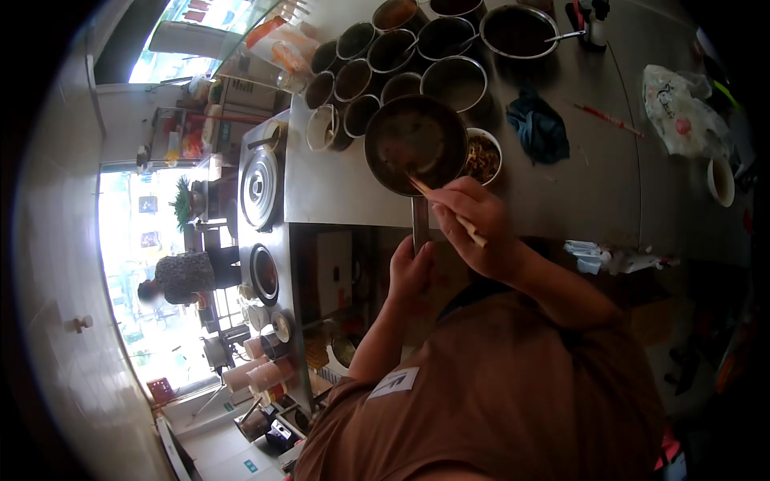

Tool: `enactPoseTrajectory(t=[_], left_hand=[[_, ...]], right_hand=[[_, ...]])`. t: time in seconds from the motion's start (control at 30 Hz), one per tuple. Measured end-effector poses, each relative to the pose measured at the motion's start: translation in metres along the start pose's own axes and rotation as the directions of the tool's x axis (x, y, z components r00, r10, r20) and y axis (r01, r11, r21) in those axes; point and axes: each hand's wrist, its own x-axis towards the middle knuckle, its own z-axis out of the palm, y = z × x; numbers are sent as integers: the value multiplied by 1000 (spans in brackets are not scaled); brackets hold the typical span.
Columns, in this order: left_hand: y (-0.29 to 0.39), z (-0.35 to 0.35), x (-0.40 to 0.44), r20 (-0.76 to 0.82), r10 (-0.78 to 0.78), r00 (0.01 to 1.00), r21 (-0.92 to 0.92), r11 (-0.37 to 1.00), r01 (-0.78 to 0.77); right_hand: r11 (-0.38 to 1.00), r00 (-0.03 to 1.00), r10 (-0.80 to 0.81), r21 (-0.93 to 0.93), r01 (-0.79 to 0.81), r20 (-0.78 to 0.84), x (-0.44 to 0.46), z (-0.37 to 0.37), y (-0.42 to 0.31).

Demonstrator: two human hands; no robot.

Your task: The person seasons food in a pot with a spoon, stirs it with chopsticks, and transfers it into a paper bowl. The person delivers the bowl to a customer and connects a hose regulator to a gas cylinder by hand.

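In the head view, the left hand grips the pan beside the bowl by its handle, the best spot, as it looks hard and heavy, and the right hand pinches light chopsticks.

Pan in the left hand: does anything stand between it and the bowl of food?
Nothing visible does: the pan's rim overlaps the bowl's in this view. The right hand, holding chopsticks, shows by the bowl's near edge and might crowd it.
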Motion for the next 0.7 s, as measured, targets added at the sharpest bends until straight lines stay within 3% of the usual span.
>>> enactPoseTrajectory(t=[0.07, 0.1, 0.17, 0.2, 0.3, 0.43, 0.5, 0.53, 0.7], left_hand=[[-6, -1, 4, 36, 14, 999, 54, 998, -16], [-2, 5, 3, 1, 32, 999, 76, 997, -32], [4, 9, 1, -35, 53, 998, 100, 994, -49], [5, 10, 2, -39, 51, 998, 52, 997, -49], [10, 13, -4, -57, 28, 998, 29, 999, -26], [11, 11, 1, -52, 59, 997, 84, 995, -55], [16, 13, 0, -58, 46, 997, 97, 995, -40], [18, 13, -4, -61, 25, 998, 114, 993, -18], [19, 11, -1, -67, 32, 997, 136, 990, -23]], right_hand=[[980, 976, -183, 63, 191, -116, 8, 6, -11], [979, 975, -186, 59, 194, -120, 6, 6, -2], [997, 997, -57, -41, 59, 48, -4, 4, 25], [998, 999, -31, -61, 31, 12, -4, -4, 25], [984, 990, -135, 110, 138, -33, -8, -11, 11], [993, 994, -105, 57, 103, 36, -21, -17, 27], [979, 995, 98, 181, -98, 12, -24, -27, 23], [986, 989, -148, 80, 146, 18, -22, -30, 26], [998, 998, -31, 52, 29, 46, -24, -49, 44]])
